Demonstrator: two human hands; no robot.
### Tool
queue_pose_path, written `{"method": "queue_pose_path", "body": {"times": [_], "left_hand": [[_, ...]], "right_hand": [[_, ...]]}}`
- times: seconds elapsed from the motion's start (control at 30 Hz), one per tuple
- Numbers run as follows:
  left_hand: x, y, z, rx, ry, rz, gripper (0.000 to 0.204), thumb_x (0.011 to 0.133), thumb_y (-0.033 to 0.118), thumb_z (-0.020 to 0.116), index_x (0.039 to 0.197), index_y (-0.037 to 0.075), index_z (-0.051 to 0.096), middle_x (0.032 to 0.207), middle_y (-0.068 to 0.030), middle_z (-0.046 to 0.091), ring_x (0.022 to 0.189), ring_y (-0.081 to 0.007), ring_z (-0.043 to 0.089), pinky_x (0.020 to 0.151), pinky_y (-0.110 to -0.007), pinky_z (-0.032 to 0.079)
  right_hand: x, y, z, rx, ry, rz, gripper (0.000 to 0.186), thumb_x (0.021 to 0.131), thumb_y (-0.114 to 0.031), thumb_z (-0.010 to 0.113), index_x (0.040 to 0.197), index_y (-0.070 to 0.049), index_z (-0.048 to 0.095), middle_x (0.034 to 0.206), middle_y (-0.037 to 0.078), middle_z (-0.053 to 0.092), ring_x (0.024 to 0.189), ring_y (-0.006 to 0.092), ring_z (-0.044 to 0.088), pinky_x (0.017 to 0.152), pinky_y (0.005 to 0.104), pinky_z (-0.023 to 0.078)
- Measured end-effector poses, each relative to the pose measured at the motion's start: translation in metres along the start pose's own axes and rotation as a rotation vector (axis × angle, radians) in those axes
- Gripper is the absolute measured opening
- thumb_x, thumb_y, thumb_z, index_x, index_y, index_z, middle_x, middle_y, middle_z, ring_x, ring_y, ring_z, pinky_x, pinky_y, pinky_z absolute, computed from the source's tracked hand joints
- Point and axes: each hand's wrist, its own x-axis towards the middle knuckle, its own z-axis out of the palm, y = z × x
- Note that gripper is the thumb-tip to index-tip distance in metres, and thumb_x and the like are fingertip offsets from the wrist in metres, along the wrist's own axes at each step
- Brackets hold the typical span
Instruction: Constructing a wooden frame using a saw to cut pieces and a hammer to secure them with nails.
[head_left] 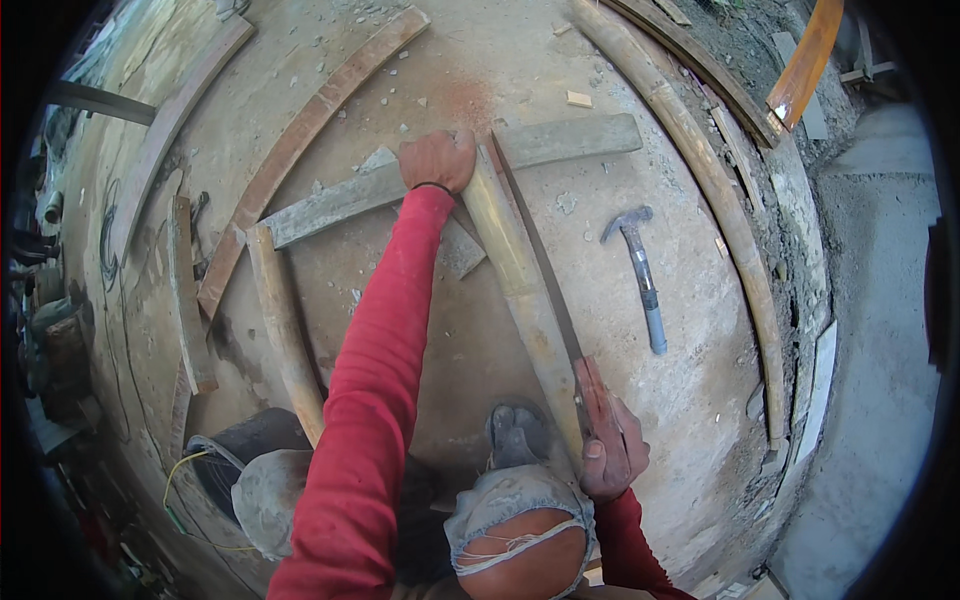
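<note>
My left hand point(437, 160) is closed at the far end of a pale round wooden pole point(515, 265), its fingers partly hidden. That end of the pole lies over a grey plank point(575, 141), while its near end runs back toward my knee point(525, 550). In my right hand point(615, 455) is the wooden handle of a handsaw point(545, 265). The saw's long dark blade points away from me along the right side of the pole, its tip near the plank. To the right, a claw hammer point(638, 275) with a blue-grey grip lies on the floor.
Further poles and boards lie around: a short round pole point(285, 325) and a brown board point(300, 135) on the left, a long round pole point(705, 175) on the right. A black bucket point(245, 455) stands beside my left leg. Small wood scraps and debris dot the concrete floor.
</note>
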Motion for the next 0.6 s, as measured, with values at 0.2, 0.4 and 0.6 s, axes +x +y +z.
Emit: {"method": "queue_pose_path", "body": {"times": [0.2,0.4,0.6], "left_hand": [[0.013,0.005,0.042,-0.094,0.029,0.083,0.057,0.089,0.042,0.04,0.091,-0.002,0.076,0.09,-0.0298,0.07,0.088,-0.0444,0.069,0.092,-0.046,0.046],[0.01,-0.008,0.011,-0.02,0.008,0.014,0.058,0.089,0.042,0.039,0.089,-0.003,0.076,0.09,-0.0302,0.07,0.088,-0.0442,0.069,0.091,-0.046,0.047],[0.027,0.007,0.051,-0.056,0.059,0.129,0.06,0.089,0.044,0.04,0.09,-0.004,0.075,0.092,-0.0309,0.069,0.09,-0.0456,0.068,0.095,-0.046,0.045]], "right_hand": [[0.158,0.063,0.058,0.07,0.298,0.043,0.046,0.089,-0.019,0.07,0.128,0.001,0.057,0.096,0.024,0.071,0.092,0.0369,0.073,0.077,0.0384,0.056],[-0.004,0.006,-0.003,-0.119,-0.233,0.098,0.047,0.1,-0.015,0.045,0.14,0.008,0.035,0.146,0.032,0.047,0.139,0.0379,0.049,0.107,0.0377,0.046],[0.151,0.074,0.057,0.119,0.291,0.074,0.045,0.087,-0.016,0.072,0.127,0.0,0.058,0.102,0.022,0.071,0.089,0.0326,0.074,0.079,0.0373,0.057]]}}
